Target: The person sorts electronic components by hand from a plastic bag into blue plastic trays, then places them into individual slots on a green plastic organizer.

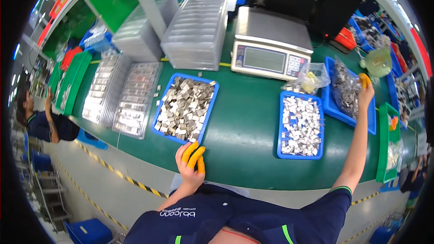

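Note:
My left hand (191, 166), with yellow finger cots, is at the table's front edge, just below a blue tray (156, 128) heaped with small silvery and white metal pieces (185, 108). Its fingers are loosely bent and apart, with nothing seen in them. Stretched far out to the right, my right hand (365, 92) also wears yellow cots. It is beside a clear plastic bag of grey metal parts (346, 92) in a blue bin (371, 119); whether its fingertips grip anything is hidden. A second blue tray (300, 156) of small white-and-silver pieces lies left of that bin.
A weighing scale (271, 52) stands at the back, with stacked clear plastic trays (194, 36) to its left. Filled blister trays (135, 104) lie at the left. A small green fan (379, 62) and green bin (384, 158) are at the right. Another person (49, 119) sits far left.

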A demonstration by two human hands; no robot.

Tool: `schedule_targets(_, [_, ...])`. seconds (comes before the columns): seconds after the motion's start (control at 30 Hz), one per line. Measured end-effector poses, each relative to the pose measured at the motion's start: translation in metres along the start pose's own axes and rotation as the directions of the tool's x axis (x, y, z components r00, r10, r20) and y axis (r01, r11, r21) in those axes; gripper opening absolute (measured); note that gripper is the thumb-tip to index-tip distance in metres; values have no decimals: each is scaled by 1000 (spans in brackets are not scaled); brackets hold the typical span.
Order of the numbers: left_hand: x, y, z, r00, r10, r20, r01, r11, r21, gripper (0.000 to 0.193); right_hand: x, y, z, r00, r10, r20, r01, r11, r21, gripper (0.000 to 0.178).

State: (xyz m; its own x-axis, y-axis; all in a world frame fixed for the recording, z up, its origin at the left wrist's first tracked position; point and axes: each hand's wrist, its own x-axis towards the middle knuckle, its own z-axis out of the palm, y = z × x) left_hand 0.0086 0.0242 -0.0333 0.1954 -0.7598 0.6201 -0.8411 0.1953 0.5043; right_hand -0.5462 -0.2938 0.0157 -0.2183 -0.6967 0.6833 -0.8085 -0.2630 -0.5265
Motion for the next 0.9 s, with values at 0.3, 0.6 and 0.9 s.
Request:
schedule_targets(0.3, [0,-3,1,999,-48,13,48,999,14,24,-34,-59,7,938,40,343,55,963,-263,18])
schedule_targets(0.6, [-14,-14,-10,999,-10,-38,6,993,-116,23,-39,-140,9,961,-269,63,274,899,-342,22])
schedule_targets(0.9, [-26,-40,-27,982,-37,-188,-17,960,-279,31,-106,-347,156,553,-557,620,470,823,320,35])
